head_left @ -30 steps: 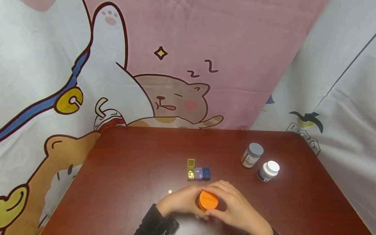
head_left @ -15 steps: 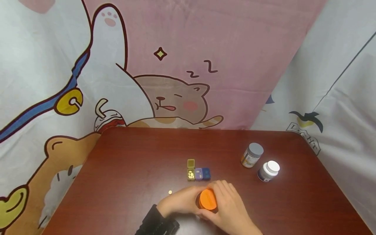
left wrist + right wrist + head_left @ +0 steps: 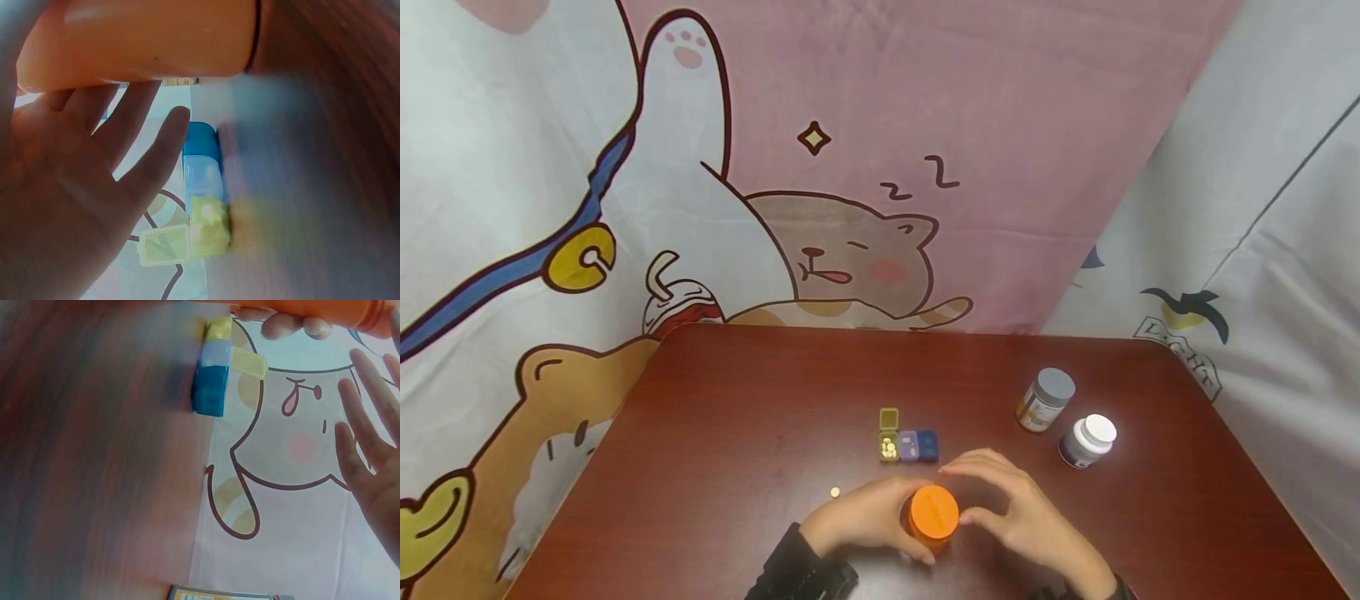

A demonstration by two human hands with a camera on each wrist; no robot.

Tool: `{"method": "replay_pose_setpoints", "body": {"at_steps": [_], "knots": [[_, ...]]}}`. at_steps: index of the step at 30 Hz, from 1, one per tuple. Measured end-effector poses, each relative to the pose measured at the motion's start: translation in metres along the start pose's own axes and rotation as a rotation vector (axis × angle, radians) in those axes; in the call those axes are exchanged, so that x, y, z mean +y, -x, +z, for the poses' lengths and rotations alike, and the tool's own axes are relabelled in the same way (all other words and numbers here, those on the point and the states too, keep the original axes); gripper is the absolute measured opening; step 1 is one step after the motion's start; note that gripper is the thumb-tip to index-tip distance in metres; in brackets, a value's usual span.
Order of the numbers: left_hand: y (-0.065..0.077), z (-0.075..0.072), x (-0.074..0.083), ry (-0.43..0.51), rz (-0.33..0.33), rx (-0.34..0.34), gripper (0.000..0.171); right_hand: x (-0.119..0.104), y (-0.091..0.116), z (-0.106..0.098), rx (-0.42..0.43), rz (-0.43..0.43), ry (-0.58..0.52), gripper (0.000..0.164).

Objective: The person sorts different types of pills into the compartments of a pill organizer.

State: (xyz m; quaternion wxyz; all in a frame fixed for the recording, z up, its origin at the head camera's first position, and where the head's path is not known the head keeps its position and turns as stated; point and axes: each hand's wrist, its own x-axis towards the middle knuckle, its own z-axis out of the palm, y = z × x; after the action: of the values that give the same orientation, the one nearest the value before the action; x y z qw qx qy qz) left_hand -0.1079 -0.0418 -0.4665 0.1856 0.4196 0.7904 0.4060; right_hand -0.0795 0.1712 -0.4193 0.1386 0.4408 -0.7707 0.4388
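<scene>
In the head view my left hand (image 3: 868,517) holds an orange pill bottle (image 3: 934,512) upright, thumb and fingers around its side. Its round orange cap faces up and sits on the bottle. The smooth orange bottle wall (image 3: 137,44) fills the top of the left wrist view. My right hand (image 3: 1026,512) stands just right of the bottle with fingers spread in a loose curve, holding nothing. Beyond the hands lies a small pill organizer (image 3: 908,446) with yellow, lilac and dark blue compartments. Its yellow lid (image 3: 889,418) is up, and several pale pills (image 3: 889,448) show inside that compartment.
One loose pale pill (image 3: 835,492) lies on the brown table (image 3: 737,417), left of the left hand. At the right stand a grey-lidded bottle (image 3: 1045,400) and a white-capped bottle (image 3: 1087,440). A cartoon-printed cloth (image 3: 1000,167) hangs behind the table.
My right hand was around the cap and turned on it; now it has let go and moved off to the right, fingers spread. The left hand keeps its hold on the bottle.
</scene>
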Motion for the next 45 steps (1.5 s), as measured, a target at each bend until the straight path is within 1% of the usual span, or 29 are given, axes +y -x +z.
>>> {"method": "replay_pose_setpoints", "body": {"at_steps": [3,6,10,14,18,21,25,31,34,37,39,41,43,45], "knots": [[0.0,0.0,0.0,0.001,-0.001,-0.002,0.053,-0.001,-0.001,0.0,0.015,-0.017,-0.006,0.055],[0.0,0.0,0.001,0.003,0.001,-0.005,0.053,-0.005,-0.002,0.002,0.001,-0.009,-0.015,0.057],[-0.001,0.0,0.0,0.005,0.009,-0.012,0.05,-0.007,-0.001,0.006,-0.017,0.001,0.004,0.062],[-0.001,0.0,-0.002,-0.006,0.007,-0.007,0.053,0.001,0.006,0.016,-0.019,0.001,0.023,0.064],[-0.001,0.0,-0.002,-0.022,-0.014,-0.007,0.049,0.007,0.011,0.03,-0.017,-0.015,0.039,0.061],[-0.001,0.0,-0.002,-0.034,-0.011,-0.009,0.044,0.006,0.012,0.038,0.001,-0.012,0.093,0.057],[-0.001,0.0,-0.002,-0.037,0.011,-0.001,0.046,0.002,0.01,0.043,0.049,0.006,0.182,0.053],[0.0,0.0,-0.002,-0.035,0.015,-0.002,0.047,-0.002,0.009,0.05,0.113,0.028,0.31,0.05],[0.001,0.0,-0.002,-0.05,0.031,0.005,0.05,-0.004,0.009,0.052,0.142,0.039,0.363,0.05],[0.001,0.001,-0.003,-0.062,0.045,0.013,0.054,-0.004,0.01,0.054,0.149,0.047,0.4,0.052],[0.001,0.001,-0.003,-0.056,0.043,0.015,0.055,-0.003,0.012,0.053,0.128,0.074,0.411,0.054],[0.0,0.001,-0.003,-0.036,0.034,0.013,0.056,-0.002,0.014,0.049,0.088,0.103,0.402,0.06],[0.0,0.001,-0.003,-0.014,0.024,0.009,0.056,0.001,0.015,0.043,0.043,0.118,0.358,0.066],[-0.001,0.0,-0.003,0.011,0.021,0.003,0.054,0.003,0.015,0.035,0.003,0.115,0.276,0.07]]}}
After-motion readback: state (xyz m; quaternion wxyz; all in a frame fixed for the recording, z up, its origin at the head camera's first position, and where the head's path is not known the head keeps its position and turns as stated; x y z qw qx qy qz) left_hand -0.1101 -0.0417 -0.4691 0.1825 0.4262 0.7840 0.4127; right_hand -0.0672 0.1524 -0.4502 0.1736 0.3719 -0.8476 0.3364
